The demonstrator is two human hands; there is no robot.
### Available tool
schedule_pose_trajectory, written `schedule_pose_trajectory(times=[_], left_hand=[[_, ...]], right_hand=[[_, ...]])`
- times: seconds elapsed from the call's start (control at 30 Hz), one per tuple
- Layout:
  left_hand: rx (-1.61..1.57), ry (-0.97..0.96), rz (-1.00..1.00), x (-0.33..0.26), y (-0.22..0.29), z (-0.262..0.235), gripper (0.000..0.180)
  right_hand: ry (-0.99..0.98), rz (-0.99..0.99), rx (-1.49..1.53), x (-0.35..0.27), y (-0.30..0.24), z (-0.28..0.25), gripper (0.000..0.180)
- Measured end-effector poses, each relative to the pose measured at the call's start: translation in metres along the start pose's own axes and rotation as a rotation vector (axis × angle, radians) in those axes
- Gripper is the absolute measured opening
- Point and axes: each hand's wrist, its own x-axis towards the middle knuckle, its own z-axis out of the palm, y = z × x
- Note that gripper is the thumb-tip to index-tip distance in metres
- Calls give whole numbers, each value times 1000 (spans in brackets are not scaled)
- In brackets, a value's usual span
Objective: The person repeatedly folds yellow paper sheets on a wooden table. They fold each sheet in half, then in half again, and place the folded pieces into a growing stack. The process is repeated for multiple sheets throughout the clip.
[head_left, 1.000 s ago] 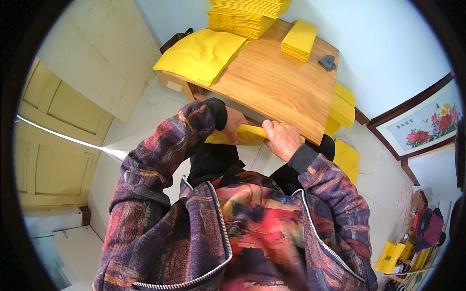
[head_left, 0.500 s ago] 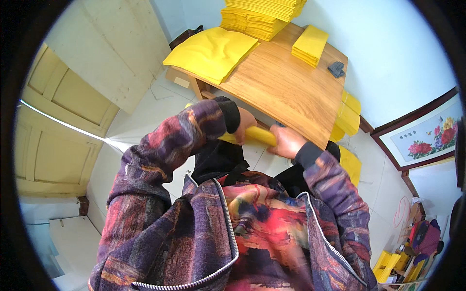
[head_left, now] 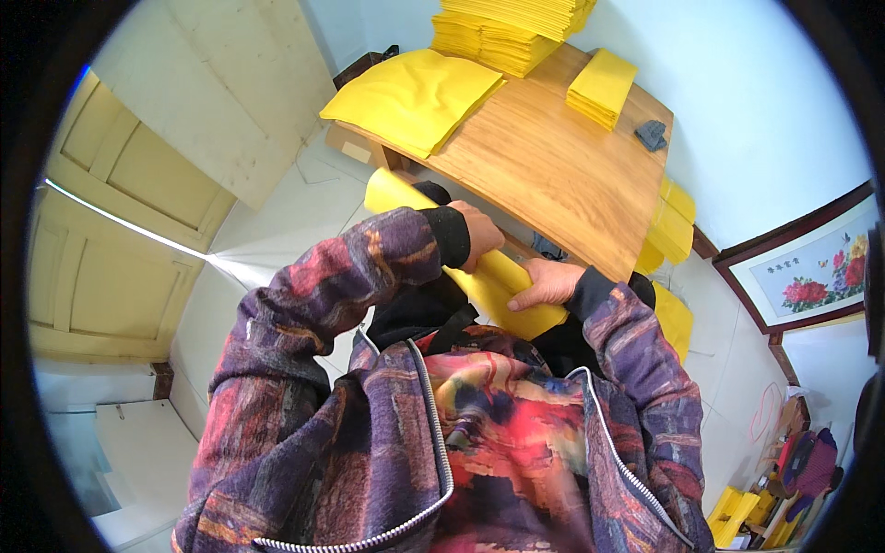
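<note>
A yellow sheet (head_left: 507, 313), rolled or folded lengthwise, lies at a slant over my lap, between my body and the table. My left hand (head_left: 477, 235) is closed over its middle, with the far left end sticking out past my sleeve. Nearer its right end, my right hand (head_left: 548, 283) grips the sheet, thumb on top and the other fingers partly hidden. Whether the sheet is paper or thin cloth I cannot tell.
On the wooden table (head_left: 553, 170) ahead are a spread pile of yellow sheets (head_left: 415, 97), a tall yellow stack (head_left: 498, 41), a narrow folded bundle (head_left: 602, 88) and a dark grey cloth (head_left: 651, 135). More yellow bundles (head_left: 673, 221) stand beyond its right side. A framed picture (head_left: 802, 267) leans at the right.
The yellow sheet has turned so its broad face shows, and its left end has come further into sight. My right hand has shifted slightly down, thumb now on top.
</note>
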Motion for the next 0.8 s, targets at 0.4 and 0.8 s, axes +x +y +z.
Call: schedule_pose_trajectory(times=[0.4,0.8], left_hand=[[38,-72,-21,11,9,-1,38],[60,17,-47,10,11,5,36]], right_hand=[[44,1,39,-6,4,5,37],[91,50,-76,2,19,4,48]])
